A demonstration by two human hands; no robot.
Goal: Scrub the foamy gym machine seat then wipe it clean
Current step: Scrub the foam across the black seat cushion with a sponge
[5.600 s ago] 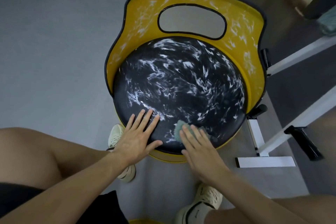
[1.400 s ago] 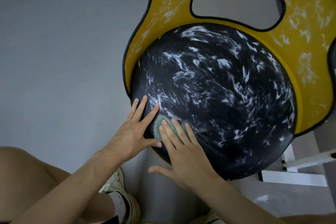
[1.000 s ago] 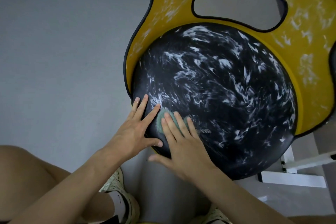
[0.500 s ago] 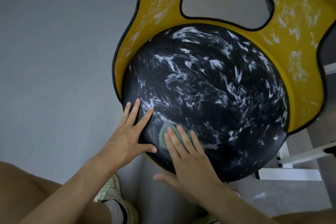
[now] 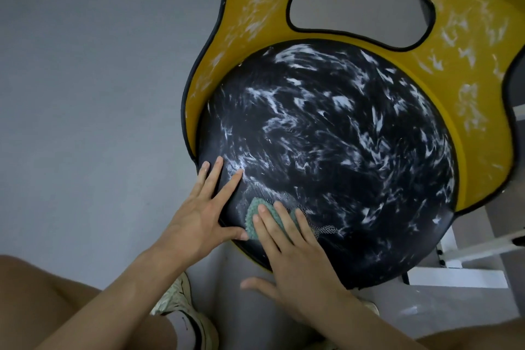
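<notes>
Green scrubbing pad [image 5: 251, 216] lies pressed flat under the straight fingers of the right hand [image 5: 298, 264], at the near-left edge of the round black seat [image 5: 326, 150]. The left hand [image 5: 196, 216] rests just beside it, fingers spread flat on the rim, gripping nothing. Nearly all the white foam lies beyond the pad, toward the far and right edges and the yellow backrest [image 5: 468, 23], so the next strokes likely run that way.
</notes>
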